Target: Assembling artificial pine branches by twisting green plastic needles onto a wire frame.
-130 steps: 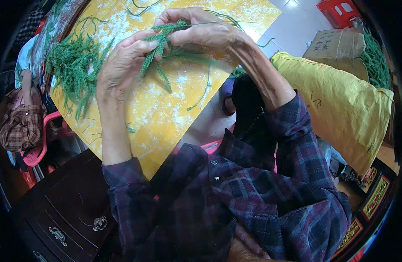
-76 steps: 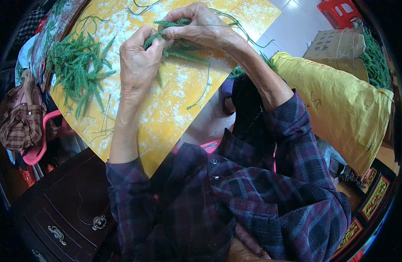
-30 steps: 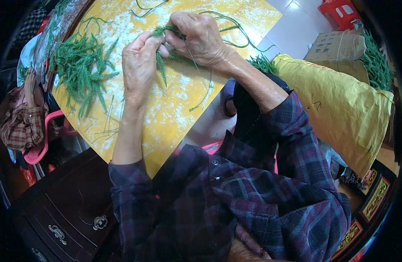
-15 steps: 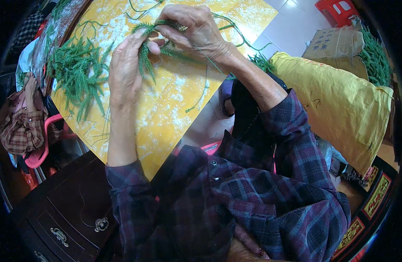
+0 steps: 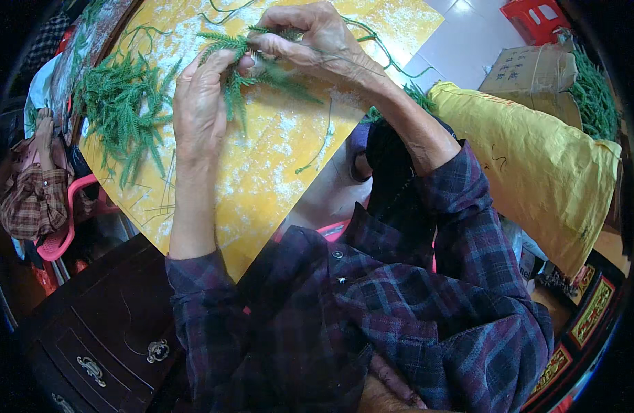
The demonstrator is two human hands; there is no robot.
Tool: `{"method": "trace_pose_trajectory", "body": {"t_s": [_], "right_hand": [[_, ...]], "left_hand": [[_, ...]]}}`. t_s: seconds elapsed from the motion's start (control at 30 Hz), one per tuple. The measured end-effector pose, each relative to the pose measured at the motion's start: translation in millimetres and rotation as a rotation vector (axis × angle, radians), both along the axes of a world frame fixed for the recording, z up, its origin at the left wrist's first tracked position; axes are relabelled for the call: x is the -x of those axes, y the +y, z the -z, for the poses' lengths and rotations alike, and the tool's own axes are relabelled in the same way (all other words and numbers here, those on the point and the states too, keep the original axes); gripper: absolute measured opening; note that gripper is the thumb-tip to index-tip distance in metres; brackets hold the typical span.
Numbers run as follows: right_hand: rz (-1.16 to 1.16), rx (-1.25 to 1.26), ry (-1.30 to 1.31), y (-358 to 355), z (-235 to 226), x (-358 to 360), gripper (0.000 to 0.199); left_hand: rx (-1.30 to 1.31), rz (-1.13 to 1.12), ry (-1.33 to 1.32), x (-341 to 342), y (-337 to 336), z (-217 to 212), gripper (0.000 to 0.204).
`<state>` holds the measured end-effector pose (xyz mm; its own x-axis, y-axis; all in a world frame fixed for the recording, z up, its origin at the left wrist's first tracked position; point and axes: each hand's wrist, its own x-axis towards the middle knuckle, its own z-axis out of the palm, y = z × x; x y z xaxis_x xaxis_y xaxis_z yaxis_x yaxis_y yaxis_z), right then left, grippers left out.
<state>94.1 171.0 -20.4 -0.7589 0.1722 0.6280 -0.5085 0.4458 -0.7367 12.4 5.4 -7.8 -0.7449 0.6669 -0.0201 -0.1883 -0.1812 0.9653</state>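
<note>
while r hand [image 5: 322, 43] pinches sprig [image 5: 227, 43], cardbd box [image 5: 527, 72] has greenery [image 5: 595, 100].

We see green sprigs [image 5: 235, 100], a yellow desk [image 5: 258, 162] mottled with white, a dark shirt [image 5: 413, 310] in purple-and-blue plaid, a yellow sack [image 5: 530, 168] and dark brown drawers [image 5: 114, 337].

Bristly plastic-looking sprigs [image 5: 127, 102], powder-dusted tabletop [image 5: 258, 196], glossy tiles [image 5: 461, 38], crinkled sack [image 5: 530, 165]

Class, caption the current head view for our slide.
Left hand and right hand hold green sprigs over a yellow, white-flecked table.
</note>
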Motion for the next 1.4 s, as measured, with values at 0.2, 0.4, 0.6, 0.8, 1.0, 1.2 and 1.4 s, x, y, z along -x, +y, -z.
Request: {"method": "trace_pose_trajectory", "body": {"t_s": [0.2,0.4,0.6,0.8,1.0,1.2,1.4], "right_hand": [[0.016,-0.002,-0.137,2,9,4,0.015],[-0.144,0.496,-0.463,-6,4,2,0.015],[-0.239,0.700,-0.609,7,11,10,0.013],[-0.155,0.490,-0.668,19,-2,0,0.019],[-0.087,0.439,-0.582,8,-3,1,0.020],[-0.050,0.561,-0.689,1,-30,-16,0.020],[-0.373,0.668,-0.629,23,4,0,0.012]], "left_hand": [[0.085,-0.045,0.134,-9,1,-1,0.013],[0.282,-0.353,1.333,-15,17,-1,0.011],[0.256,-0.223,0.969,-23,16,-4,0.007],[0.257,-0.051,0.488,-29,12,-22,0.016],[0.281,-0.006,0.299,-11,5,-7,0.015],[0.265,0.009,0.332,-18,8,-14,0.013],[0.210,0.045,0.661,-14,7,-3,0.015]]}}
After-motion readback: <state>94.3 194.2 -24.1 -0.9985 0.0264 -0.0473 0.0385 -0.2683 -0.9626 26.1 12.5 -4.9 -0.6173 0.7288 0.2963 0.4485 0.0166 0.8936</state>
